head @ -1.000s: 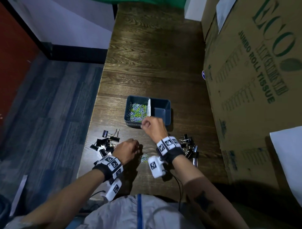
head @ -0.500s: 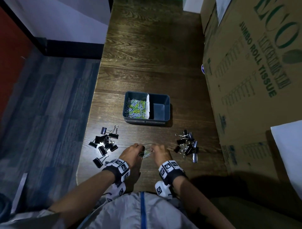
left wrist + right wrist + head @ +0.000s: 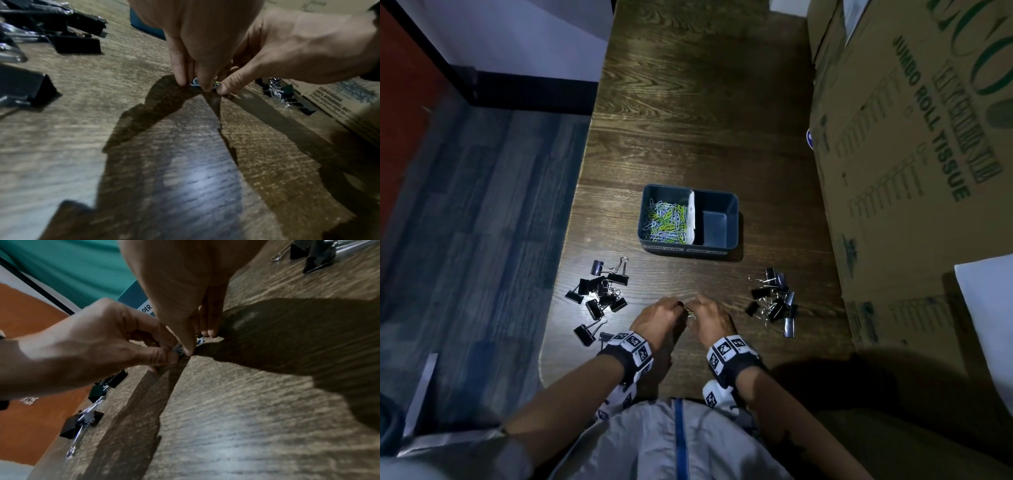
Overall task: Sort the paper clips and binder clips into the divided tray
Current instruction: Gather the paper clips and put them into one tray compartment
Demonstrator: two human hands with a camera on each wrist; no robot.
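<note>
Both hands, left hand (image 3: 659,317) and right hand (image 3: 710,318), pinch loose paper clips (image 3: 690,313).

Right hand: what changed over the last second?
The right hand drew back from the tray toward the body and met the left hand; both now pinch the last loose paper clips on the table. The left hand barely moved. Tray and both binder clip piles stayed put.

The paper clips (image 3: 195,82) are mostly hidden between the fingertips (image 3: 182,82) of both hands; their number cannot be told.
</note>
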